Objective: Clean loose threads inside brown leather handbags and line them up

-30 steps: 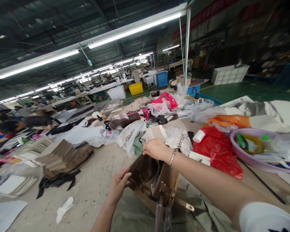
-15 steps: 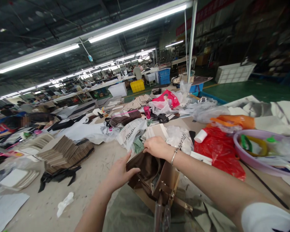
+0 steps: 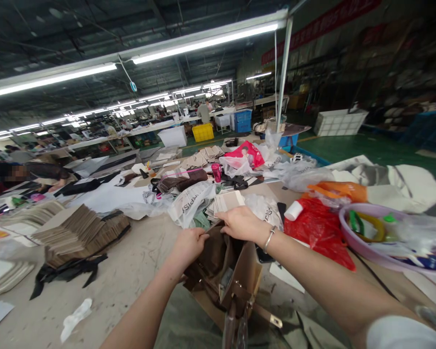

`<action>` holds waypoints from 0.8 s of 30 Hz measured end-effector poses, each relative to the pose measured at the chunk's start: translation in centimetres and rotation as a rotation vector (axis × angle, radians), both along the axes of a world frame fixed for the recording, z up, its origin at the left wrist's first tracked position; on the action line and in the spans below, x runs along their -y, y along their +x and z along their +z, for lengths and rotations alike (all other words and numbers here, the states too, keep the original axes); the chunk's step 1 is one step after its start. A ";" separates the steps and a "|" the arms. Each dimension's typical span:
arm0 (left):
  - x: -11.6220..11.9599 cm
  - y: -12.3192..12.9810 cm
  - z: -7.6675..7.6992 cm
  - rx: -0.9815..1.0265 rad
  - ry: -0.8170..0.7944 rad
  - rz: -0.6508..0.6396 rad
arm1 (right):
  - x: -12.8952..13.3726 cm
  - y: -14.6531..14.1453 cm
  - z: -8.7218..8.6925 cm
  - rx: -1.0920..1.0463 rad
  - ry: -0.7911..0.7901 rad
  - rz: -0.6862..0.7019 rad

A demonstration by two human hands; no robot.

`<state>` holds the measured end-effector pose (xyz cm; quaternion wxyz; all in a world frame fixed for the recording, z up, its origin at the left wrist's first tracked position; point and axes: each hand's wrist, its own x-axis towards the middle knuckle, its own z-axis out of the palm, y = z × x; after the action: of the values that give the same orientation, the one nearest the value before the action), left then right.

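Observation:
A brown handbag [image 3: 249, 271] with gold-coloured fittings stands with its mouth open at the table's front, its handles toward me. My left hand [image 3: 189, 249] is closed on the bag's far left rim, thumb and fingers pinched together. Close beside it, my right hand [image 3: 241, 224], a bangle at the wrist, grips the far edge of the same rim. Brown lining shows inside. Under the bag lies a crumpled olive-green cloth [image 3: 189, 315].
To the left are stacked brown panels [image 3: 76, 232] on black strips. A lilac basin [image 3: 349, 237] and a red plastic bag [image 3: 316, 232] lie to the right. Behind the handbag sit printed plastic bags [image 3: 192, 201] and pale cards [image 3: 228, 201]. A person bends over the table at far left.
My left hand has gone from open, with thumb and fingers apart, to closed on the bag's rim. My right hand stays on the far edge. The view has shifted slightly.

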<state>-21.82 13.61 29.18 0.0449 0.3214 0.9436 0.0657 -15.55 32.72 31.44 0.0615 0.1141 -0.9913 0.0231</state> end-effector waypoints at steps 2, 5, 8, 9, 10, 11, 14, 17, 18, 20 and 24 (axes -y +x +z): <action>0.0 0.0 -0.1 0.000 0.006 0.002 | 0.4 0.0 -0.2 -0.010 -0.007 -0.037; 0.0 0.1 -0.2 0.017 0.024 0.016 | 0.8 0.0 -0.4 0.004 -0.037 -0.087; 0.0 0.1 -0.2 0.015 0.035 0.022 | 1.0 0.0 -0.6 -0.004 -0.075 -0.111; 0.0 0.2 -0.2 0.012 0.033 0.027 | 1.0 0.1 -0.6 -0.012 -0.089 -0.112; 0.0 0.2 -0.2 0.010 0.029 0.031 | 1.0 0.1 -0.7 -0.022 -0.106 -0.113; 0.0 0.2 -0.2 0.009 0.026 0.032 | 1.0 0.2 -0.7 -0.031 -0.128 -0.112; 0.0 0.3 -0.2 0.005 0.024 0.030 | 1.0 0.3 -0.8 -0.041 -0.210 -0.112; -0.1 0.5 -0.3 -0.002 0.022 0.035 | 1.0 0.3 -0.8 -0.005 -0.223 -0.114; -0.1 0.6 -0.3 -0.004 0.019 0.039 | 1.1 0.3 -0.8 0.005 -0.200 -0.118; -0.2 0.6 -0.5 -0.011 0.014 0.047 | 1.2 0.4 -0.7 0.013 -0.144 -0.129; -0.1 0.8 -0.8 -0.026 0.012 0.053 | 1.7 0.5 -0.6 0.007 -0.101 -0.164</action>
<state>-21.06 13.68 28.38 0.0288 0.2975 0.9518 0.0685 -15.02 31.03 30.89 0.0656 0.0295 -0.9951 0.0682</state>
